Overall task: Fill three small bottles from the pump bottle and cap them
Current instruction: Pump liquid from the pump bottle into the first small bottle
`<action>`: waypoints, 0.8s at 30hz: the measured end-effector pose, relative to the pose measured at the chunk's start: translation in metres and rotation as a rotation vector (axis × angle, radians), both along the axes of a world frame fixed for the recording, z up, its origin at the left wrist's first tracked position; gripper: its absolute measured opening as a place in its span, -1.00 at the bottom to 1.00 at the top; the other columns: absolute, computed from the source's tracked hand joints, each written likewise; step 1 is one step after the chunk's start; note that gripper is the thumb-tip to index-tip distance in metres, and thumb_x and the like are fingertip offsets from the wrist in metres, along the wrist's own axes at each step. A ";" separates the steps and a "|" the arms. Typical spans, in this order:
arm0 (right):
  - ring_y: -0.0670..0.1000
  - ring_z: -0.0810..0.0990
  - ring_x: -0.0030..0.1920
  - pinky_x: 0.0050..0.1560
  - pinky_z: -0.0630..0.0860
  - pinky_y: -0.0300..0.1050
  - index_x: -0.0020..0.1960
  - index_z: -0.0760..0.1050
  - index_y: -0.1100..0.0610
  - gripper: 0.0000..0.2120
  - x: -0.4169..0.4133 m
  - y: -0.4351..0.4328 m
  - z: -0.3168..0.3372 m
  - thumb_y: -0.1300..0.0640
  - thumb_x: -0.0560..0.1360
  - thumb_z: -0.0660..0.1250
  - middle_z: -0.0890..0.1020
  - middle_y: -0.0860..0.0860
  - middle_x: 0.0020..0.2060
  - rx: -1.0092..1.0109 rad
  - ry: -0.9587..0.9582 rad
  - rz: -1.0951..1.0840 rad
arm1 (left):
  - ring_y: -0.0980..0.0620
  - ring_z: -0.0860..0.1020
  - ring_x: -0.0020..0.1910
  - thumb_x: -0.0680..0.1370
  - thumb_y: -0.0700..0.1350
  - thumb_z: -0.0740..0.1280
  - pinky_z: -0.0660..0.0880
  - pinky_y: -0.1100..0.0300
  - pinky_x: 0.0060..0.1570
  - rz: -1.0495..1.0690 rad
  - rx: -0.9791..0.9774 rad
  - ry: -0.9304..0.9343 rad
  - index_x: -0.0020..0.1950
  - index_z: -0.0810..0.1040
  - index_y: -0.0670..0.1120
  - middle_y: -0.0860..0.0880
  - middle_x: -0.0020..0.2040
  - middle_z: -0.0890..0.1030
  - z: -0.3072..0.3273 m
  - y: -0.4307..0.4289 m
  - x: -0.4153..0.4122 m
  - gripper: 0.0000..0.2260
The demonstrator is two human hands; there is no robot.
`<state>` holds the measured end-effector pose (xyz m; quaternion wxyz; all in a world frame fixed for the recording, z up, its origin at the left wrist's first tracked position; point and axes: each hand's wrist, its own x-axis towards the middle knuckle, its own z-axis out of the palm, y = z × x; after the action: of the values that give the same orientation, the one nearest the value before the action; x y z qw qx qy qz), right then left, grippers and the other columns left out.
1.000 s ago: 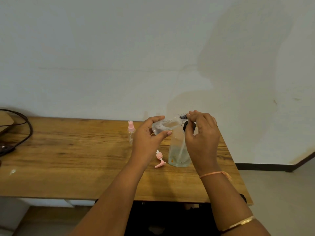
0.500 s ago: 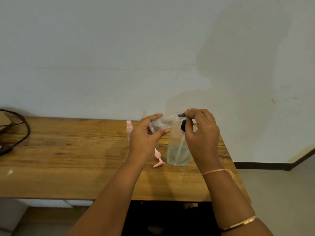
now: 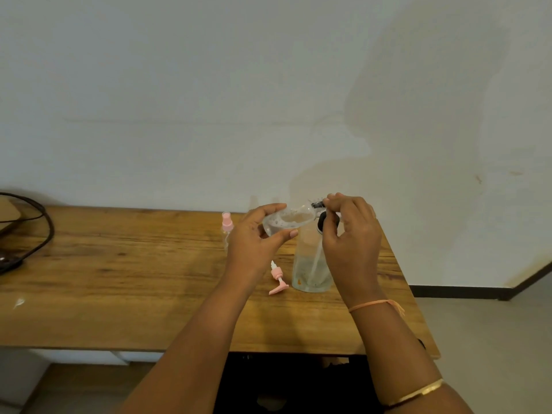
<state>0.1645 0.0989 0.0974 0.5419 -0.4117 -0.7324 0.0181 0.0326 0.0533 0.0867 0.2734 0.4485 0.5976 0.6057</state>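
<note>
small bottle (image 3: 288,219), clear and tipped nearly sideways above the tabletop (image 3: 119,279), sits in the left hand (image 3: 254,243), thumb and fingers curled round its body. the right hand (image 3: 352,237) pinches the black cap (image 3: 317,205) at its neck. the pump bottle (image 3: 307,258) stands just below, with a pink pump head (image 3: 277,279) lying beside it.

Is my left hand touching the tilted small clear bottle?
Touching. The head view shows the left hand gripping the small clear bottle, thumb beneath it and fingers over its top.

No legible text or labels anywhere (bottles (image 3: 288,221) included)
</note>
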 end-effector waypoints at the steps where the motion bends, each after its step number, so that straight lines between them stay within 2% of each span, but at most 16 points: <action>1: 0.10 0.57 -0.06 -0.04 0.34 -0.39 -0.05 0.57 0.27 -0.84 0.000 0.000 0.002 0.44 0.41 0.35 0.61 0.12 -0.11 -0.001 0.002 -0.001 | 0.04 0.60 0.07 0.34 -0.19 0.52 0.59 0.07 0.02 -0.001 0.019 -0.002 0.06 0.53 0.17 0.00 0.11 0.61 0.001 -0.001 0.000 -0.60; 5: 0.10 0.58 -0.07 -0.07 0.34 -0.44 -0.07 0.58 0.27 -0.84 0.000 0.001 0.006 0.45 0.40 0.35 0.62 0.12 -0.12 -0.003 0.001 0.002 | 0.09 0.55 0.15 0.35 -0.22 0.51 0.56 0.16 0.07 -0.001 0.059 0.019 0.09 0.55 0.09 0.07 0.15 0.56 0.002 -0.001 0.000 -0.61; 9: 0.10 0.58 -0.05 0.02 0.29 -0.50 -0.05 0.58 0.27 -0.83 -0.002 0.002 0.000 0.44 0.41 0.35 0.62 0.12 -0.11 -0.003 0.005 0.000 | 0.08 0.62 0.02 0.35 -0.20 0.51 0.59 0.13 0.00 -0.018 0.002 0.011 0.08 0.53 0.15 0.01 0.08 0.63 0.000 0.000 -0.002 -0.60; 13: 0.13 0.57 0.00 0.02 0.42 -0.28 -0.04 0.58 0.28 -0.84 -0.003 0.005 -0.009 0.43 0.42 0.35 0.61 0.13 -0.09 0.004 -0.015 0.010 | -0.02 0.63 -0.05 0.34 -0.14 0.53 0.59 -0.06 -0.03 -0.005 -0.031 0.073 0.03 0.51 0.27 0.03 0.03 0.65 -0.004 0.001 -0.005 -0.59; 15: 0.13 0.57 0.00 0.01 0.41 -0.27 -0.04 0.58 0.27 -0.84 -0.003 0.005 -0.009 0.42 0.42 0.35 0.61 0.12 -0.09 -0.011 -0.015 0.015 | -0.06 0.64 -0.09 0.34 -0.13 0.53 0.59 -0.10 -0.05 0.000 -0.037 0.081 0.02 0.51 0.27 0.03 0.00 0.65 -0.004 0.000 -0.004 -0.59; 21: 0.08 0.56 -0.05 0.02 0.28 -0.55 -0.06 0.57 0.27 -0.83 -0.001 0.001 0.002 0.45 0.40 0.35 0.61 0.11 -0.12 -0.010 0.010 0.002 | 0.09 0.59 0.06 0.36 -0.20 0.51 0.58 0.22 0.00 -0.016 0.032 0.061 0.12 0.54 0.11 0.03 0.10 0.61 0.003 -0.002 -0.002 -0.60; 24: 0.08 0.56 -0.05 -0.05 0.30 -0.56 -0.05 0.57 0.26 -0.83 0.000 0.000 0.004 0.44 0.41 0.35 0.61 0.10 -0.12 -0.017 -0.003 -0.002 | 0.05 0.59 0.02 0.36 -0.16 0.51 0.58 0.18 -0.01 -0.016 0.046 0.093 0.11 0.53 0.15 0.06 0.11 0.59 0.003 -0.001 -0.003 -0.60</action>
<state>0.1643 0.0991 0.1016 0.5375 -0.4168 -0.7327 0.0232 0.0294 0.0525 0.0898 0.2398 0.4872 0.5919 0.5956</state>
